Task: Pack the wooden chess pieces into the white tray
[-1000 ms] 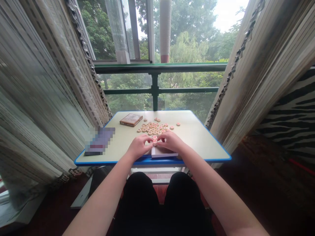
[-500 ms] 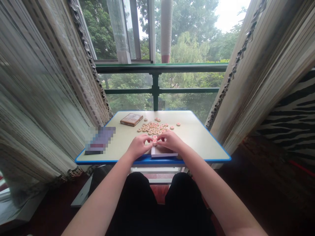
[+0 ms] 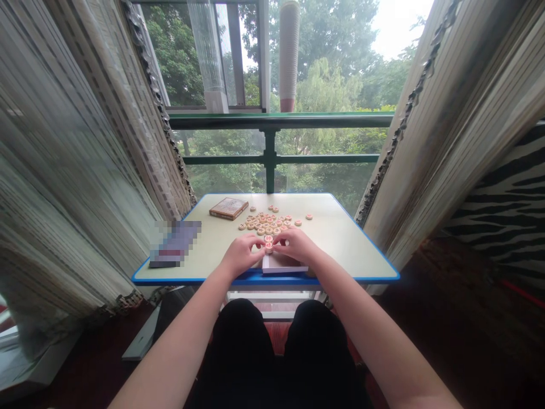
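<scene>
Two round wooden Chinese chess pieces (image 3: 268, 247) with red characters sit at the far left corner of a shallow white box (image 3: 284, 268), near the table's front edge. From the left, my left hand (image 3: 243, 253) has its thumb and fingers closed against their sides. My right hand (image 3: 297, 244) meets them from the other side, fingertips bent in, and covers part of the box's right side. Whether more pieces lie under these two is hard to make out. Just beyond my fingers spreads a loose cluster of Chinese chess pieces (image 3: 261, 231), some lettered red.
A flat patterned box lid (image 3: 229, 208) lies at the back left of the blue-edged table (image 3: 349, 250). On the left side is a dark, pixelated item (image 3: 172, 247). Curtains (image 3: 409, 130) hang on both sides, and a green railing (image 3: 281, 120) runs behind.
Both hands stay around the same two pieces with barely any movement. The whole view has shifted very slightly; the pieces on the table look unmoved.
</scene>
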### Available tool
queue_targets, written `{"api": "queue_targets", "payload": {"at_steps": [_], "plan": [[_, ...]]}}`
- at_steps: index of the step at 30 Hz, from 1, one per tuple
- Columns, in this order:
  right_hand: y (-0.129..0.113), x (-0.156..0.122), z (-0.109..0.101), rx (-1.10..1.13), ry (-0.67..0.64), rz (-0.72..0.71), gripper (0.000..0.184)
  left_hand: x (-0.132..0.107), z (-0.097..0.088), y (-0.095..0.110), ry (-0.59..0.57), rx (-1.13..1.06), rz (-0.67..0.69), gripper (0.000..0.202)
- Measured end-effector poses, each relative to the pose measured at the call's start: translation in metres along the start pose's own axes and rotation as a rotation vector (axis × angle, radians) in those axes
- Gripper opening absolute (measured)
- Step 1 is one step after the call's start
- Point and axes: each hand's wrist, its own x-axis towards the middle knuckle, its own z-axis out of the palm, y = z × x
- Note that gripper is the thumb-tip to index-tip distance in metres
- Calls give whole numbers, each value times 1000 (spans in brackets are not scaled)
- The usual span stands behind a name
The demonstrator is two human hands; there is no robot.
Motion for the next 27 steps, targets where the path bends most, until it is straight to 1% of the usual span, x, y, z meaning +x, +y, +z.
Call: {"api": "queue_targets", "payload": {"at_steps": [9, 14, 17, 20, 22, 25, 27], "plan": [[0, -1, -2, 18, 42, -21, 8, 0, 0, 1, 15, -6, 4, 14], [-1, 1, -2, 99, 78, 25, 8, 0, 0, 0, 43, -7, -5, 13], [-1, 1, -4, 157, 84, 72, 9, 5, 0, 0, 92, -39, -63, 17], [1, 3, -12, 211, 88, 123, 13, 16, -2, 1, 127, -103, -122, 23], [6, 6, -22, 253, 92, 156, 16, 29, -3, 5, 119, -144, -117, 25], [17, 13, -42, 287, 108, 225, 21, 54, -3, 12, 93, -199, -112, 27], [27, 19, -55, 276, 121, 265, 21, 73, -1, 16, 78, -196, -118, 28]]}}
